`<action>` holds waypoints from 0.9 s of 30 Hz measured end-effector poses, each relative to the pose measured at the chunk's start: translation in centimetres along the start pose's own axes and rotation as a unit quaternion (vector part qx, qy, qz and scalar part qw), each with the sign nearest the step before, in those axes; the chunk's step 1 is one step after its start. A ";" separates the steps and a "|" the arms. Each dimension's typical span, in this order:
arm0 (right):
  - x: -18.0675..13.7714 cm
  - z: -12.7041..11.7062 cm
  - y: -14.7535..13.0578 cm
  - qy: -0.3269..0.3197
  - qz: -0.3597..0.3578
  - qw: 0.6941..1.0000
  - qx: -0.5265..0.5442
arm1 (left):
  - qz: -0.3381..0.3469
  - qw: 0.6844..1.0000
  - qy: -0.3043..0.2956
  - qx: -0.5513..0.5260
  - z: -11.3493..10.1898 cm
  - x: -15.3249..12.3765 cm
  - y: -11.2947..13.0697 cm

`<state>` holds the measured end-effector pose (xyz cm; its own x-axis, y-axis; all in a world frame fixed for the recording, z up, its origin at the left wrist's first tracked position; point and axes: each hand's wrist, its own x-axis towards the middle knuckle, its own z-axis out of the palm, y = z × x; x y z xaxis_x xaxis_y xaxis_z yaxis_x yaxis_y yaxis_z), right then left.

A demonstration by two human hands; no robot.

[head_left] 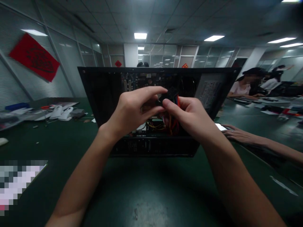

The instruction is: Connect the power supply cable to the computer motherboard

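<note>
A black computer case [153, 146] stands on the table with its side off, showing the circuit board [129, 84] inside. In front of the opening, my right hand [189, 115] is closed around a black cable connector [172, 93] and the red, blue and other coloured wires [174, 124] running from it. My left hand [132, 108] reaches in from the other side, its index finger and thumb curved together at the connector's left edge. My fingers partly hide the connector and the board behind. More thin yellow and black wires [156, 126] lie low inside the case.
Another person's hand [236, 132] rests beside a bright white object [220, 126] close to the case's right side. White plastic parts [61, 113] and other clutter lie on the green table [59, 142] at the left. A co-worker [246, 85] sits further back right.
</note>
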<state>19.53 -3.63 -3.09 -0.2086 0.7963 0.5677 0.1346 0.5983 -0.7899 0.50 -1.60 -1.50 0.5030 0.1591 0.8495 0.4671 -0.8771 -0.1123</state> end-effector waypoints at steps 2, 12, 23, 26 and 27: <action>-0.1 -0.1 -0.2 0.000 -0.001 1.000 -0.016 | 0.004 1.000 0.008 -0.001 0.5 -0.2 0.0; -0.3 -0.1 -0.3 0.094 -0.086 0.988 -0.093 | -0.007 0.998 0.009 0.066 1.3 -0.4 0.2; -0.4 -1.8 -0.3 0.035 -0.115 0.978 -0.169 | 0.024 0.993 -0.009 0.113 2.6 -0.9 -0.1; -0.5 -1.7 -0.2 0.021 -0.127 0.971 -0.200 | 0.025 0.992 0.006 0.123 2.8 -1.2 -0.2; -0.5 -1.8 -0.2 0.019 -0.133 0.967 -0.215 | 0.025 0.992 0.013 0.124 2.8 -1.3 -0.2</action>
<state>21.33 -4.03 -2.81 -0.2556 0.6076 0.7520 0.4742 0.7566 -0.4502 1.80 -0.31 -4.02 0.5121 0.1043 0.8526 0.6080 -0.7451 -0.2741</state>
